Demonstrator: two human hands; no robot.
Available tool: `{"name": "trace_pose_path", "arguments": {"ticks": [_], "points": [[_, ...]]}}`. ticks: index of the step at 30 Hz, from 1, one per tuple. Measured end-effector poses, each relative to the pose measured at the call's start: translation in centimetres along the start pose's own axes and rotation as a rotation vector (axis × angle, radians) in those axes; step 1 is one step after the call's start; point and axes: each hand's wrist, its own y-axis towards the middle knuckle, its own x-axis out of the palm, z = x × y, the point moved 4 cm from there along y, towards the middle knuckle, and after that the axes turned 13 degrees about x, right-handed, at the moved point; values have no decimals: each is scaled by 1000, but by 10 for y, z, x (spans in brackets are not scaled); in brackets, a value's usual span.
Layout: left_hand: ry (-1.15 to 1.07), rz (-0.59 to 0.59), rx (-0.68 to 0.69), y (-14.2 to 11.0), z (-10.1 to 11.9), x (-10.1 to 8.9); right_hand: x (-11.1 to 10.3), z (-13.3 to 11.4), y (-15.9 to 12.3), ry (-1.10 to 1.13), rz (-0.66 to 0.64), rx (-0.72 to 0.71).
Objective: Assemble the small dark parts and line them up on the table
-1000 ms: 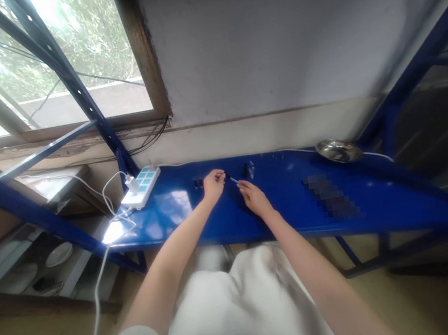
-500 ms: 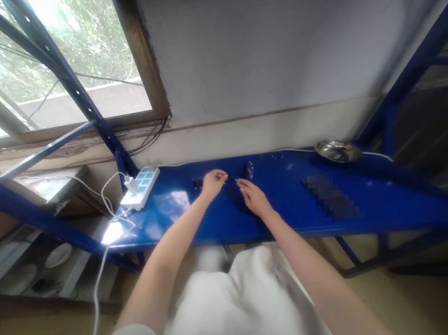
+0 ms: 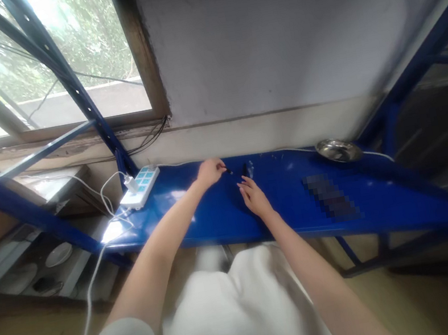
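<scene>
Main change: hands have parted. A moment ago both were close together over a thin dark-tipped bit, fingertips nearly meeting; now the L hand (image 3: 210, 173) sits further back toward the wall & the R hand (image 3: 254, 197) stays low on the shelf, w/ a clear gap btw them. So the bit is no longer held between two hands.

L hand: fingers curled down, knuckles up. The small dark-tipped piece (image 3: 229, 172) lies just past its fingertips, on the blue steel shelf (image 3: 299, 200), near the back edge. Head view is poor here, everything tiny, so can't tell if the L fingers still pinch it or have just let go.

R hand: loosely open, fingers slightly curled, pointing up toward the wall, nothing visible in them. Nearest to it: a dark upright piece (image 3: 245, 170) & a small clear piece (image 3: 250, 168), standing side by side at the back of the shelf, a little beyond the fingertips.

Around them: white power strip (image 3: 140, 188) w/ a white plug adapter (image 3: 129, 183) in it at the L end of the shelf; steel dish (image 3: 338, 150) at the R end, by the wall; white cable (image 3: 290, 150) along the back edge; pixelated patch (image 3: 331, 197) on the shelf top, R of the hands. Small dark bits seen earlier left of the L hand are now hidden behind it.
</scene>
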Motion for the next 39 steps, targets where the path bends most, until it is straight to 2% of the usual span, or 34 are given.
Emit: {"name": "trace_pose_path", "arguments": {"ticks": [4, 6, 9, 16, 26, 33, 39], "points": [[352, -208, 15, 11, -11, -16, 2, 3, 1, 0, 17, -21], [431, -295, -3, 10, -16, -17, 2, 4, 2, -22, 17, -21], [472, -351, -23, 4, -22, -15, 2, 5, 2, -59, 11, -17], [504, -382, -3, -5, -29, -11, 1, 2, 3, -89, -5, 10], [549, -394, -16, -6, -30, -12, 2, 5, 3, -89, -12, 36], [505, -416, -121, -8, -34, -16, 1, 4, 3, -91, 26, 4], [468, -422, -141, -9, -35, -16, 1, 5, 3, -104, 25, 19]]}}
